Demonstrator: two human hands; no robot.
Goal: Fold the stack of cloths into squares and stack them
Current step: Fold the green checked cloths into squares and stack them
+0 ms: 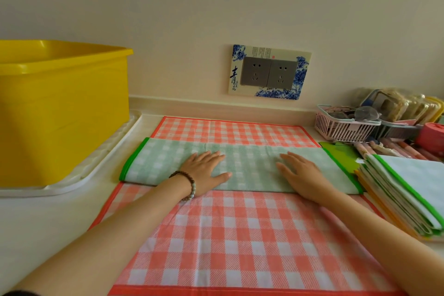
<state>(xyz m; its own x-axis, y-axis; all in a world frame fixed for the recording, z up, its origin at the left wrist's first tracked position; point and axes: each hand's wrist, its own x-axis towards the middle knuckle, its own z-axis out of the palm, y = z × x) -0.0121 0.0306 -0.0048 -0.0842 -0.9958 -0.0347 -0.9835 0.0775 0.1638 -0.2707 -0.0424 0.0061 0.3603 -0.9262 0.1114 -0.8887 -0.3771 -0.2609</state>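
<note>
Green cloth (252,167) on red cloth (240,235); left hand (204,172), right hand (302,175) pressing flat, grip empty; tub (60,115) left, stack (408,190) right.

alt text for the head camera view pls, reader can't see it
A person's left hand and right hand press flat on a green checked cloth folded into a long strip, lying across a spread orange checked cloth on a pale counter. A pile of folded cloths sits at right, a yellow plastic tub at left.

pink basket (346,127) contents perhaps glasses, blurred
</note>
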